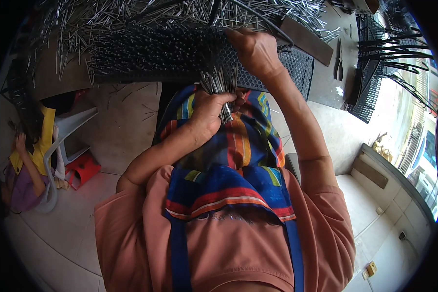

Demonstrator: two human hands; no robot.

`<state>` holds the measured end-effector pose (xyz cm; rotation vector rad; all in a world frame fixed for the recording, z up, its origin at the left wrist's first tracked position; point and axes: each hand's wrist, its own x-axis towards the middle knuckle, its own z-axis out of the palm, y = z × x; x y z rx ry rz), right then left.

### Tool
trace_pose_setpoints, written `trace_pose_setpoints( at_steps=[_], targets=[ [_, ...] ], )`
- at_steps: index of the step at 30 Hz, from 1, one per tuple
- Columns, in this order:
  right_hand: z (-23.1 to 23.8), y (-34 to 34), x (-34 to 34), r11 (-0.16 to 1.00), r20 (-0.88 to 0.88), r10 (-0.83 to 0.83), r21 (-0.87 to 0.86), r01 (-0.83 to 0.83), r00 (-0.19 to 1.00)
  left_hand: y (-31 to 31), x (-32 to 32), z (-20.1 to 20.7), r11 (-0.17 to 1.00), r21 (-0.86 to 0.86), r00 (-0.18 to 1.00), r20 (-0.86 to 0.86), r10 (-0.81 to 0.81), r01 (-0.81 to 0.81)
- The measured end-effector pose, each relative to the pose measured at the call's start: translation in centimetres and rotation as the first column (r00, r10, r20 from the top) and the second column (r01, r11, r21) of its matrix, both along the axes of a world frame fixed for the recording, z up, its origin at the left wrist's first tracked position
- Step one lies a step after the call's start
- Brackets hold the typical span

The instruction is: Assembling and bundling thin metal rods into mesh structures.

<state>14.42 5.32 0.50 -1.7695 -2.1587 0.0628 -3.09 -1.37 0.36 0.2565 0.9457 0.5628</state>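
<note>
A bundle of thin metal rods [225,82] stands upright in my left hand [208,111], whose fingers are wrapped round it above my lap. My right hand [259,52] is raised over a dark perforated plate [297,71], with its fingers bent and closed. Whatever they pinch, if anything, is hidden from this view. Many rods with dark tips [148,54] stand close together across the left and middle of the plate. Toward its right end the round holes show bare.
Loose metal rods [102,13] lie heaped behind the plate. To the right are a flat bar [309,42], pliers [340,60] and a black mesh rack [370,78]. At left, another person in yellow and purple [28,170] sits near a white chair [65,131] and a red bag [85,169].
</note>
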Motion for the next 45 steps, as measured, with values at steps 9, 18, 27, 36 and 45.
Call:
trace_pose_setpoints(
  at_steps=[9, 18, 27, 36, 45],
  targets=[
    [1.6, -4.6, 0.3, 0.841, -0.725, -0.423, -0.538, -0.063, 0.544, 0.3, 0.0, 0.0, 1.0, 0.024, 0.999, 0.042, -0.001, 0.0],
    [1.0, -4.7, 0.7, 0.892, -0.905, -0.386, -0.318, 0.32, 0.178, -0.4, 0.0, -1.0, 0.999, 0.028, 0.997, -0.068, 0.029, -0.027],
    [-0.6, -3.3, 1.0, 0.94, -0.698, -0.09, 0.176, 0.293, 0.711, 0.5, 0.3, 0.5, 0.998, 0.026, 0.998, -0.044, -0.052, 0.053],
    [-1.8, -2.9, 1.1, 0.957, -0.622, -0.116, 0.14, 0.255, 0.775, 0.5, 0.4, 0.0, 0.998, 0.018, 0.998, -0.036, -0.06, 0.06],
    [-1.8, -2.5, 0.8, 0.938, -0.487, -0.186, 0.17, 0.301, 0.854, 0.7, 0.7, -0.1, 0.999, -0.012, 0.998, -0.039, -0.039, 0.039]
  ],
)
